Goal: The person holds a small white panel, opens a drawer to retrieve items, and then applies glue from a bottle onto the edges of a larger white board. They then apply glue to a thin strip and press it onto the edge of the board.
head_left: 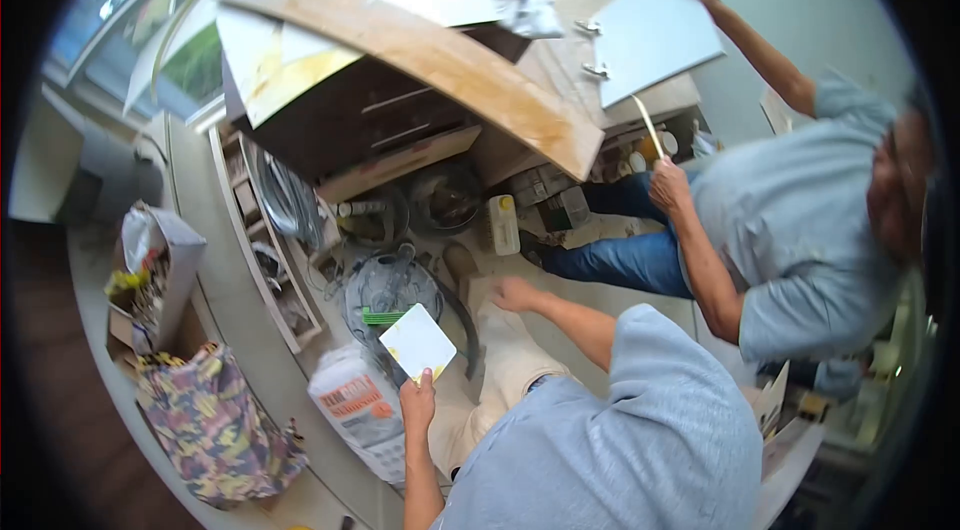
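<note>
Card [418,340] appears light, thin, bendable; left hand [418,402] pinches its near edge. Right hand [515,293] rests open on knee [505,340], empty.

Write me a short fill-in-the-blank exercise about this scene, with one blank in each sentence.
1. The left hand holds a ____ card.
2. The right hand holds ____.
3. The co-worker wears ____ jeans.
4. The raised panel carries ____ hinges.
Missing words: white; nothing; blue; two.
</note>
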The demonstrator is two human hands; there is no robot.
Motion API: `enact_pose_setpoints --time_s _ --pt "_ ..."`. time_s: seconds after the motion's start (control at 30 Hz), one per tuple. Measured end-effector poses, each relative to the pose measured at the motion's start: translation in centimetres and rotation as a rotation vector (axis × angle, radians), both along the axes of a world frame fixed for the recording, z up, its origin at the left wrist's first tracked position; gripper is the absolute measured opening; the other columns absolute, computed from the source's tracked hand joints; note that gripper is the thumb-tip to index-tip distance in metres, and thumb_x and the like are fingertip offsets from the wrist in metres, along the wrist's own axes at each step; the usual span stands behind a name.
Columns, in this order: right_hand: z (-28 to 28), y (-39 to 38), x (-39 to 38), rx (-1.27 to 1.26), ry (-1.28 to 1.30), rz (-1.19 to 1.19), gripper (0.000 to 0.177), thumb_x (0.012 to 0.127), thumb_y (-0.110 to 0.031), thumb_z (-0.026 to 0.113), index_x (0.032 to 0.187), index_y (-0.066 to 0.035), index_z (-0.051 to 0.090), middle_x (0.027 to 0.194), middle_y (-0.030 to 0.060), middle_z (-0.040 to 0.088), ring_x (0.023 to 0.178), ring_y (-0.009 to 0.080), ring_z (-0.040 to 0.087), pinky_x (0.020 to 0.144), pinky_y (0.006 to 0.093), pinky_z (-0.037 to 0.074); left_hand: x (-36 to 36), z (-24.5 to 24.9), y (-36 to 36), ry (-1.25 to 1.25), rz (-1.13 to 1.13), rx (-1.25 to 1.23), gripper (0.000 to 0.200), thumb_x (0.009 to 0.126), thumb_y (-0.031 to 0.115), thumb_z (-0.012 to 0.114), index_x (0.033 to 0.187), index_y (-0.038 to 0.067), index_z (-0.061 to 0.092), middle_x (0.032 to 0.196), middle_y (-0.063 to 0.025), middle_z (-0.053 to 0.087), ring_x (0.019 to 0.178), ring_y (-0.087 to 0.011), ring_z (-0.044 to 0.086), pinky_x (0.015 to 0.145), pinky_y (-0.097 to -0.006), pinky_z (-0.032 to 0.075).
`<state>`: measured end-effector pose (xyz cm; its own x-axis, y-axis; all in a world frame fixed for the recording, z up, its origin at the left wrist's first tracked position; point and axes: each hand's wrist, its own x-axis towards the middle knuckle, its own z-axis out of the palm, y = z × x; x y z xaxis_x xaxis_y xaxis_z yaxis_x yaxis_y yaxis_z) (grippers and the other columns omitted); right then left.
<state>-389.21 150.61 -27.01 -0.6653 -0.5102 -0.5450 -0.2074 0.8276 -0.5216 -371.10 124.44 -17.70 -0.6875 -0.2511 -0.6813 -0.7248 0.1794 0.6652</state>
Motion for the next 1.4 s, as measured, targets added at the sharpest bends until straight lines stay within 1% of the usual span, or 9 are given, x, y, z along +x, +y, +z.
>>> enact_pose_setpoints --time_s 0.03,0.1,0.27,0.37,0.57,0.8,0.97,1.17,1.4 --pt "1.6 2.8 2.7 0.05 -0.037 -0.048 0.031 0.074 -0.029 0.051 0.085 -0.001 0.059 0.083 0.024 0.059 0.079 0.041 0.056 0.071 0.0466 0.044 -1.4 3.6 -0.8 0.014 -0.092 -0.138 0.038 0.085 0.03 0.052 0.079 -0.007 0.06 0.063 -0.0201 0.059 0.059 -0.0292 0.058 0.058 -0.0384 0.042" --pt "5.1 7.2 7.0 0.249 -0.149 -0.27 0.03 0.07 -0.027 0.052 0.079 -0.001 0.063 0.083 0.0241 0.06 0.081 0.0379 0.058 0.073 0.0451 0.046 0.0 2.2 -2.8 0.077 -0.164 -0.143 0.039 0.084 0.031 0.053 0.078 -0.007 0.06 0.065 -0.0209 0.06 0.06 -0.0295 0.058 0.059 -0.0387 0.043" --pt "5.3 16.4 13.9 0.467 -0.285 -0.248 0.035 0.069 -0.033 0.055 0.084 -0.003 0.065 0.086 0.0211 0.062 0.082 0.0348 0.059 0.074 0.0421 0.048 0.7 2.8 -5.3 0.011 -0.275 -0.264 0.04 0.083 0.031 0.053 0.078 -0.008 0.06 0.064 -0.0203 0.06 0.059 -0.0302 0.058 0.06 -0.039 0.043" --pt "5.9 17.6 14.3 0.398 -0.277 -0.119 0.037 0.069 -0.037 0.058 0.084 -0.004 0.066 0.087 0.0195 0.063 0.082 0.0344 0.059 0.074 0.0409 0.048 2.0 0.6 -4.7 0.096 -0.236 -0.317 0.041 0.084 0.031 0.05 0.078 -0.008 0.06 0.069 -0.0233 0.06 0.068 -0.0363 0.059 0.064 -0.0416 0.043" --pt "7.6 19.1 11.6 0.177 -0.402 -0.539 0.032 0.07 -0.033 0.061 0.084 -0.005 0.066 0.074 0.0117 0.065 0.068 0.0244 0.062 0.063 0.0344 0.049 0.8 3.6 2.4 0.033 -0.211 -0.324 0.044 0.085 0.034 0.047 0.082 -0.008 0.06 0.078 -0.0278 0.059 0.078 -0.0401 0.058 0.069 -0.0428 0.043" --pt "7.1 30.2 13.8 0.188 -0.439 -0.551 0.023 0.075 -0.023 0.062 0.079 -0.001 0.062 0.063 0.0072 0.06 0.05 0.0148 0.055 0.046 0.0287 0.044 -5.3 5.0 10.5 0.201 -0.139 -0.336 0.042 0.086 0.034 0.045 0.084 -0.006 0.059 0.082 -0.0282 0.058 0.082 -0.0426 0.056 0.07 -0.0434 0.043" --pt "7.5 36.8 16.0 0.175 -0.537 -0.804 0.022 0.074 -0.021 0.062 0.078 0.0 0.061 0.063 0.0083 0.059 0.047 0.016 0.054 0.044 0.0295 0.044 -11.2 5.3 13.9 0.264 -0.234 -0.325 0.039 0.085 0.034 0.045 0.089 -0.001 0.061 0.086 -0.0258 0.059 0.086 -0.0417 0.056 0.073 -0.0437 0.043" --pt "8.3 36.9 18.5 0.188 -0.645 -0.918 0.019 0.075 -0.019 0.061 0.072 -0.001 0.057 0.062 0.0087 0.058 0.048 0.0163 0.054 0.044 0.0294 0.044 -13.6 6.4 15.8 0.2 -0.196 -0.266 0.038 0.085 0.032 0.047 0.092 -0.002 0.061 0.088 -0.0249 0.06 0.088 -0.0396 0.057 0.075 -0.0426 0.043" --pt "9.7 32.3 17.9 0.018 -0.637 -0.973 0.02 0.08 -0.021 0.061 0.076 -0.001 0.058 0.064 0.0071 0.058 0.05 0.0141 0.054 0.046 0.0274 0.044 -13.3 1.2 12.9 0.118 0.079 -0.155 0.035 0.084 0.03 0.05 0.086 -0.004 0.06 0.074 -0.0192 0.061 0.073 -0.0313 0.059 0.067 -0.0381 0.043"
